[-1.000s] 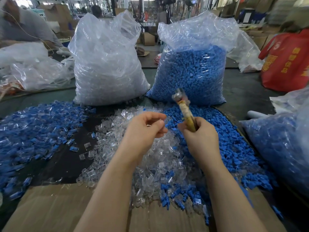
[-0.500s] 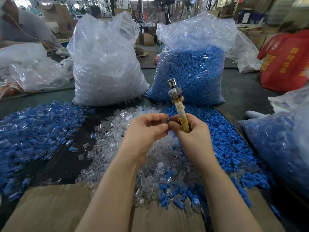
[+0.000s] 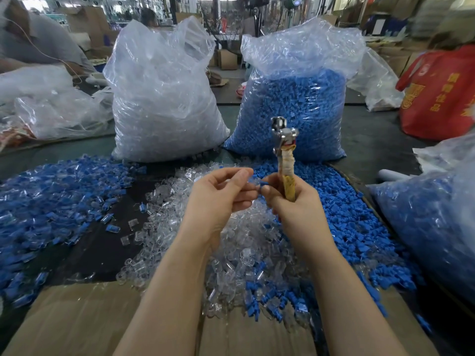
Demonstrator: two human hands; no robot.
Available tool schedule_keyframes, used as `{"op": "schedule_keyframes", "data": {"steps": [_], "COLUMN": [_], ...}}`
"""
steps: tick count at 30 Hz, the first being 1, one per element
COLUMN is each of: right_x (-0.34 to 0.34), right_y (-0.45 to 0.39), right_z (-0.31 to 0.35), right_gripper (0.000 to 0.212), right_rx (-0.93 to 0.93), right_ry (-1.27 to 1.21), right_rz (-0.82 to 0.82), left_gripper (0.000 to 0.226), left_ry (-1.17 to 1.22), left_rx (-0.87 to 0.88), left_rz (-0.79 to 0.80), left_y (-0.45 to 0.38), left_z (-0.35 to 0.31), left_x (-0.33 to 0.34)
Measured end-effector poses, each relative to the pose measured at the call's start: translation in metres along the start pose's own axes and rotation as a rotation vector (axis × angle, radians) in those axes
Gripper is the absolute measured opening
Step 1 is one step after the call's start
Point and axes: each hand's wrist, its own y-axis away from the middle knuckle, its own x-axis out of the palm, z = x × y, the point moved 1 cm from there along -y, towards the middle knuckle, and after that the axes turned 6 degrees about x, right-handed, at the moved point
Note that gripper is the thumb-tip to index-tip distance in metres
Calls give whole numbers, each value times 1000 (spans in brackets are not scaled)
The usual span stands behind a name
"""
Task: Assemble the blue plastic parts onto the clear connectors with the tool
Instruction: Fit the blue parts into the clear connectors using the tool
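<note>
The right hand (image 3: 295,209) grips the taped handle of the tool (image 3: 284,152), held upright with its metal head in front of the bag of blue parts (image 3: 295,111), and its thumb and forefinger also pinch a small blue part (image 3: 262,183). The left hand (image 3: 221,196) meets it just left of the tool, fingers curled and pinching at a clear connector that is hard to make out. Both hands hover above the pile of clear connectors (image 3: 246,253) on the worktop (image 3: 97,240), left of the loose blue parts (image 3: 359,227).
</note>
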Motion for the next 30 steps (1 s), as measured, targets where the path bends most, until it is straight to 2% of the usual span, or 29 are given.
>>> {"op": "schedule_keyframes", "data": {"steps": [9,17,23,30], "right_x": [-3,-2,-2,0], "right_y": [0,1,1,2], "right_z": [-1,1,3,6], "right_gripper": [17,11,13,13], "right_rx": [-29,-41,-73,-127], "right_ry": [-47,-60,-55,-2], "right_rz": [-45,-49,-75,-102], "left_gripper": [16,14,38,36], "left_ry": [234,243,354,234], "left_rx": [-155,-159,-190,-143], "left_rz": [20,-17,-14,6], "left_y": [0,-1,-3,-1], "left_z": [-2,2,1,2], "left_x": [-3,-3,-3,-1]}}
